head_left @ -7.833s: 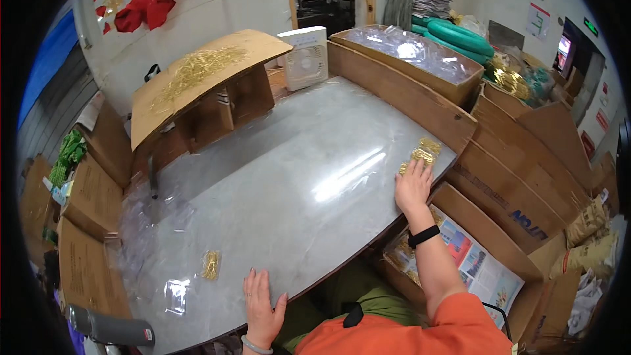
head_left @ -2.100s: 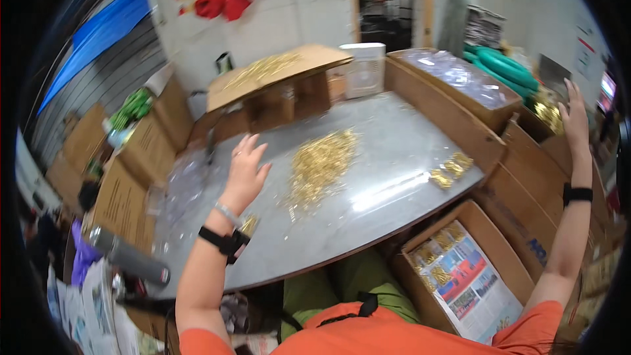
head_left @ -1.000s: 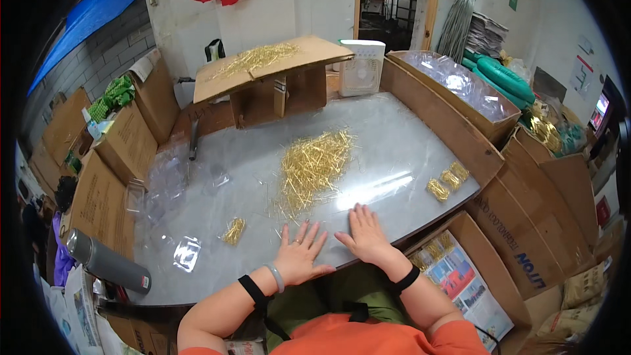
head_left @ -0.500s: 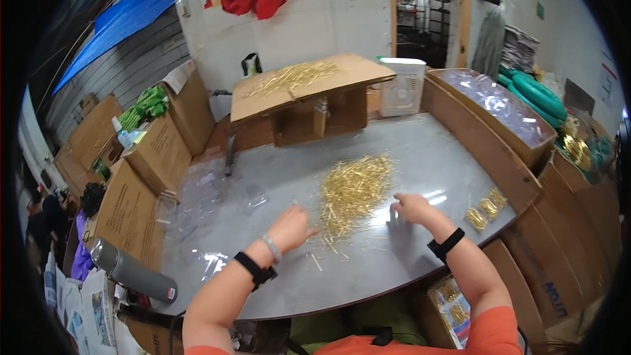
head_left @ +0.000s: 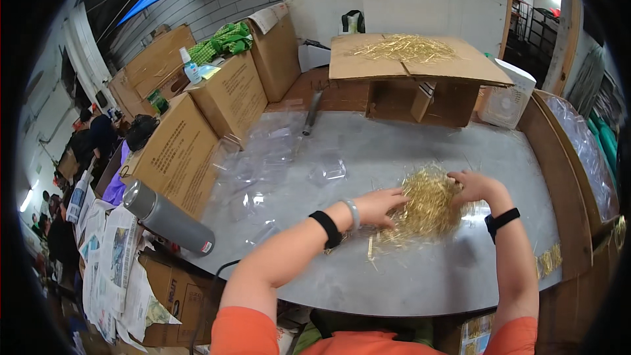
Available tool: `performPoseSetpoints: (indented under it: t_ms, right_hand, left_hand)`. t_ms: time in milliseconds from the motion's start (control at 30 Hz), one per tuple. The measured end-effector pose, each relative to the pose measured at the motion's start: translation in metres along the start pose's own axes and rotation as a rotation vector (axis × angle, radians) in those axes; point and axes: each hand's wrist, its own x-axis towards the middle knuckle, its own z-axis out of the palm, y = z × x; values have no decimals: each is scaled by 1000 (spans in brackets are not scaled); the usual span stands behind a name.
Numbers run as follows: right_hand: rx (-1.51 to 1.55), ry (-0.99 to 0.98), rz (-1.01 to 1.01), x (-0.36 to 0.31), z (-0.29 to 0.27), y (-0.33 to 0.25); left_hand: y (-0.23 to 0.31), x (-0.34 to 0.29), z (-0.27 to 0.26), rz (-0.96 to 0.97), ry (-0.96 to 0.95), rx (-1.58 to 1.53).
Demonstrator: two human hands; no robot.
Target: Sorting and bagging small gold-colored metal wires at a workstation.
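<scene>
A loose pile of thin gold strips (head_left: 427,207) lies on the grey tabletop, slightly blurred by motion. My left hand (head_left: 380,208) touches its left edge with fingers stretched out and apart. On the far right side of the pile, my right hand (head_left: 476,187) rests against the strips, its fingers spread and curved. Neither hand lifts anything. A few stray strips lie in front of the pile. Small gold bundles (head_left: 549,261) sit at the table's right edge, partly cut off from sight by my right forearm.
Clear plastic boxes (head_left: 263,151) lie at the table's left. A grey bottle (head_left: 167,217) stands near the left edge beside cardboard boxes (head_left: 176,151). Behind the pile, a cardboard stand (head_left: 348,66) bears more gold strips. A box of clear plastic pieces (head_left: 582,141) lines the right side.
The view has swung left. My hands have come in from beside the pile and now touch it on both sides; the strips look more gathered and heaped.
</scene>
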Motion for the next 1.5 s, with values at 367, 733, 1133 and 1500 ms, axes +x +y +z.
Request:
performPoseSetpoints:
  t_ms: [367,733,1133,1500]
  right_hand:
    - [134,75,-72,5,29,-23]
    - [617,177,-241,-11,52,-22]
    - [463,772,-619,-95,-53,-51]
    - [422,1134,-582,-65,-61,-21]
  left_hand:
    - [-27,-1,8,-290,201,-46]
    - [-44,-2,9,-177,197,-688]
    - [12,-2,-48,-75,201,-833]
    - [30,-6,-136,12,518,-444]
